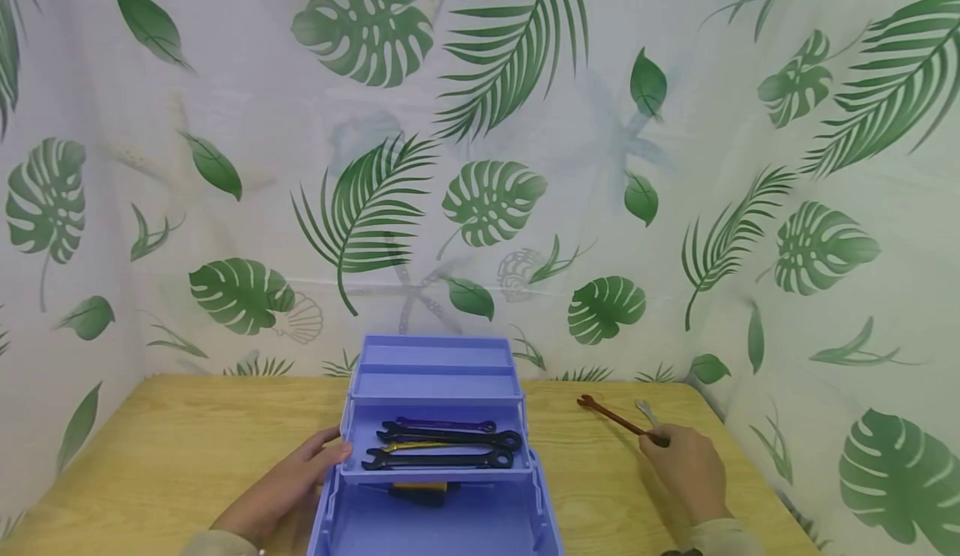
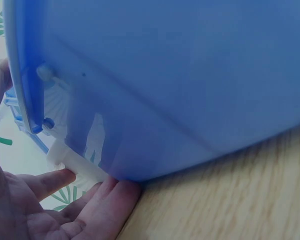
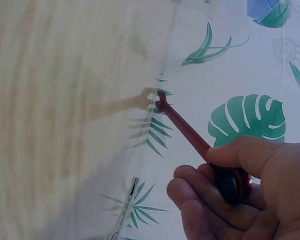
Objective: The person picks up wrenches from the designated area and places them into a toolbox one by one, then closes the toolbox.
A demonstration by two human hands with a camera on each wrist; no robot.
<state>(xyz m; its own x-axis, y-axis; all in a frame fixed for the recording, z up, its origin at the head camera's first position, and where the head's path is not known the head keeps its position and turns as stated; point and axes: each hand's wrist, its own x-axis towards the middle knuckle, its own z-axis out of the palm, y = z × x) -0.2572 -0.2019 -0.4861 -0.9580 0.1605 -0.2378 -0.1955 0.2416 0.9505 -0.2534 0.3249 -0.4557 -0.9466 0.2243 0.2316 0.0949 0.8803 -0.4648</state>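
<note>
A red wrench (image 1: 615, 417) was held above the worktop (image 1: 225, 423).
Its ring end was pinched by the right hand (image 1: 686, 468)'s fingers; a lift or set-down seemed in hand, steady grip called for next. A silver wrench (image 1: 645, 410) was seen just beyond them. The left hand (image 1: 288, 477)'s fingers, spread wide, were rested against the blue toolbox (image 1: 442, 527), by which leftward moves might be blocked.

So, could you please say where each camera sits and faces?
Head: on the head, facing forward and down at the blue toolbox; left fingers, right fingers and sleeves show.
Left wrist: worn there, facing the toolbox's side; left fingers show.
Right wrist: worn there, facing the red combination wrench in the right fingers.
Head and right wrist share the wrench.
</note>
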